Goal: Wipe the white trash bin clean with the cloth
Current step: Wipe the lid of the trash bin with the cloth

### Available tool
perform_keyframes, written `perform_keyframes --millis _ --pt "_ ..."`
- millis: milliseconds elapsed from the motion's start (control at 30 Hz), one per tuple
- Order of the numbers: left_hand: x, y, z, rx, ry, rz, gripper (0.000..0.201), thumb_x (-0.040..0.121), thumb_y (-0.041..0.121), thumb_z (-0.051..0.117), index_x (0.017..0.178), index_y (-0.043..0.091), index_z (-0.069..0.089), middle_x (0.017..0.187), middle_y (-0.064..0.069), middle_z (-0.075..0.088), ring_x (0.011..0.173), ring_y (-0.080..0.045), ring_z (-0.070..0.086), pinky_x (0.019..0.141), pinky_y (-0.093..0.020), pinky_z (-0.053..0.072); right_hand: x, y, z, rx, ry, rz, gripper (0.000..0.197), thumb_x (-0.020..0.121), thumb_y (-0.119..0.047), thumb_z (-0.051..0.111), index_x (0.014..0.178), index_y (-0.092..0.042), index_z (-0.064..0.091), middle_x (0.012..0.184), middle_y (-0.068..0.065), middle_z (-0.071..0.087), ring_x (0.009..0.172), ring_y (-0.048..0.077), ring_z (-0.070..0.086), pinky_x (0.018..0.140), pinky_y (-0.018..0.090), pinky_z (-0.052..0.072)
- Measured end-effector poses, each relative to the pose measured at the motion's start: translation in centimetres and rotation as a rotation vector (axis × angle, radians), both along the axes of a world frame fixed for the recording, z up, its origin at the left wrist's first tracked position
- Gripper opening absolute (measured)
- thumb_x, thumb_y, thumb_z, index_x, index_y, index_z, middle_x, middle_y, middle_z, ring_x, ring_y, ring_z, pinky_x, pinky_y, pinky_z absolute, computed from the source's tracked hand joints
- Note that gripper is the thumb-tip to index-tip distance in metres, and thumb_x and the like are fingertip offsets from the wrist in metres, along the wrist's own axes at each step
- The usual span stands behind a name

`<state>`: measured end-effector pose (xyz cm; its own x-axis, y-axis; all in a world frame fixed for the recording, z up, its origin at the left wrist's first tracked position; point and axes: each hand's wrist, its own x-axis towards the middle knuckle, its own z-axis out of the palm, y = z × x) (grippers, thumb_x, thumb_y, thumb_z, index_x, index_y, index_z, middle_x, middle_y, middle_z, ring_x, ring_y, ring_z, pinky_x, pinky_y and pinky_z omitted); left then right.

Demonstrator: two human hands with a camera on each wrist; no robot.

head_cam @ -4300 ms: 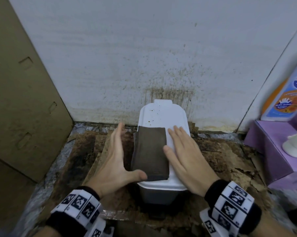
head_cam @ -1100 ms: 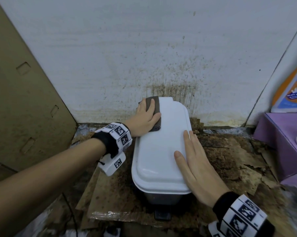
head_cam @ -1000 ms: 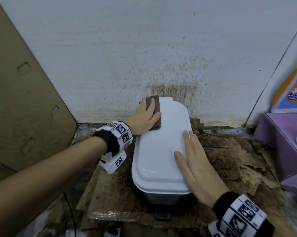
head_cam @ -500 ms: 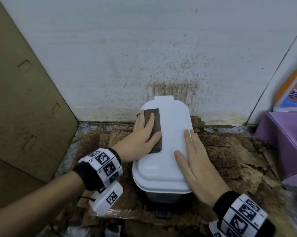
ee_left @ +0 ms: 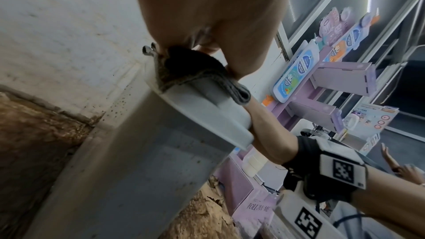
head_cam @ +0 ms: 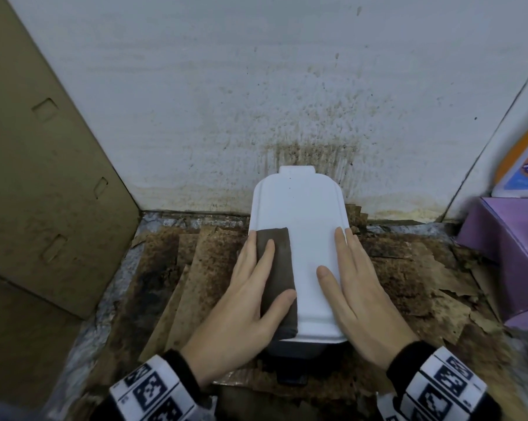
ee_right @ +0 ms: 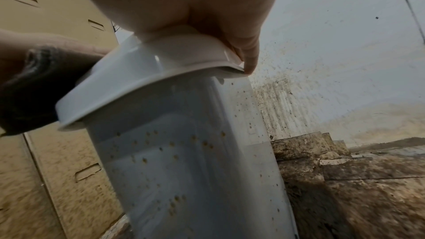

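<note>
The white trash bin (head_cam: 305, 226) stands against the stained wall with its lid down. A folded dark brown cloth (head_cam: 279, 268) lies along the lid's left side, reaching the near edge. My left hand (head_cam: 256, 287) lies flat on the cloth with straight fingers, thumb across its near end. Flat on the lid's right edge rests my right hand (head_cam: 350, 284). In the left wrist view the cloth (ee_left: 197, 72) drapes over the lid rim under my hand. The right wrist view shows brown specks on the bin's side (ee_right: 184, 161) and my fingertips (ee_right: 249, 61) over the rim.
Stained, peeling cardboard (head_cam: 196, 268) covers the floor around the bin. A cardboard panel (head_cam: 44, 177) leans at the left. A purple box (head_cam: 505, 238) with a bottle (head_cam: 526, 159) stands at the right. The wall (head_cam: 311, 123) behind is spattered brown.
My left hand has dragged the cloth from the lid's far left corner toward me to the near left side. The right hand has stayed on the lid's right edge.
</note>
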<state>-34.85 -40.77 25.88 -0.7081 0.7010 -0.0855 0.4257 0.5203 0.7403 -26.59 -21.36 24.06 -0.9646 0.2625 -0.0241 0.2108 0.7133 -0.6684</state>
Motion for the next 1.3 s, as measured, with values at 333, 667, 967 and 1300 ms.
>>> perform_keyframes --millis 333,667,967,1300 --pt "-4.0 2.4 0.6 -0.052 -0.042 0.003 0.075 0.103 0.056 0.031 0.162 0.032 -0.007 0.163 0.017 -0.032 0.151 0.000 -0.026 0.124 -0.026 -0.005 0.0 -0.1 0.0 0.007 0.006 -0.008 0.076 0.098 -0.064 0.019 0.157 -0.035 -0.019 0.164 -0.021 -0.025 0.147 -0.009 -0.025 0.119 0.019 -0.008" --pt "-9.5 5.2 1.8 -0.108 -0.063 -0.032 0.072 0.109 0.045 0.034 0.163 0.021 -0.006 0.168 0.002 -0.026 0.156 -0.017 -0.019 0.128 -0.041 0.002 -0.2 0.1 0.0 0.010 0.006 0.000 0.076 0.097 -0.064 0.018 0.158 -0.034 -0.018 0.164 -0.022 -0.024 0.146 -0.010 -0.025 0.117 0.017 -0.007" --pt "-7.3 3.8 1.3 -0.069 -0.054 -0.029 0.076 0.107 0.045 0.039 0.163 0.023 -0.007 0.166 0.008 -0.028 0.156 -0.012 -0.017 0.128 -0.041 0.009 -0.1 0.0 -0.1 0.030 0.010 -0.004 0.074 0.099 -0.062 0.019 0.158 -0.034 -0.018 0.165 -0.020 -0.023 0.147 -0.008 -0.024 0.118 0.018 -0.006" --pt "-0.5 0.3 -0.5 0.109 -0.057 0.046 0.079 0.100 0.051 0.044 0.162 0.035 -0.001 0.161 0.027 -0.028 0.150 0.008 -0.021 0.129 -0.038 0.009 0.0 -0.1 -0.2 0.032 0.006 -0.020 0.075 0.099 -0.061 0.020 0.159 -0.033 -0.016 0.166 -0.017 -0.020 0.149 -0.006 -0.021 0.119 0.020 -0.005"
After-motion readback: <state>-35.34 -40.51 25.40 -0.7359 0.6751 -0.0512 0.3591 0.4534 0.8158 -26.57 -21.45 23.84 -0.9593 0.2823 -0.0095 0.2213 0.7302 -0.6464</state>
